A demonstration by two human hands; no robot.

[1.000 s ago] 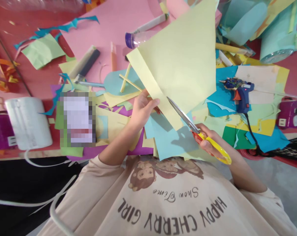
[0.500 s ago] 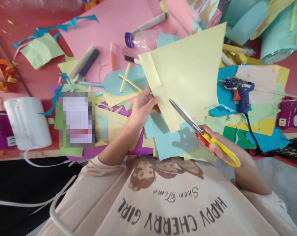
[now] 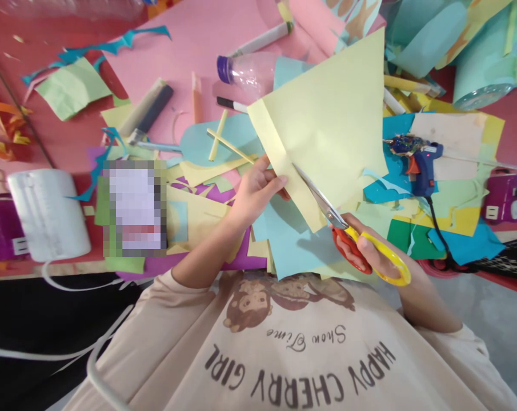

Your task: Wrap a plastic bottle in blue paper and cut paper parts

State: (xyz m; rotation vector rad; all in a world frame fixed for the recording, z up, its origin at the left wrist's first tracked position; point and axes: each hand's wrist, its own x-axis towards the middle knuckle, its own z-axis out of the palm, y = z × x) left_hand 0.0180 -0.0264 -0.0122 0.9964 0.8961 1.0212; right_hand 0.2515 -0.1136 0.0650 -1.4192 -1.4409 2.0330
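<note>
My left hand (image 3: 258,188) pinches the folded left edge of a large pale yellow sheet (image 3: 335,120), thumb on top. A lighter folded strip (image 3: 290,162) runs along that edge. My right hand (image 3: 361,245) is wrapped round the red and yellow handles of a pair of scissors (image 3: 327,208). The blades lie at the strip's inner side, pointing up and left, with the tip close to my left hand. Light blue paper (image 3: 301,245) lies under the sheet.
A glue gun (image 3: 423,165) rests on papers at the right, its cord running down. Beyond the sheet lies a plastic bottle (image 3: 252,71). At the left are a phone (image 3: 136,208) and a white power adapter (image 3: 48,214). Paper scraps and markers surround them.
The sheet and my left hand have shifted slightly right and down. The scissors have moved left against the strip, and their handles have spread apart.
</note>
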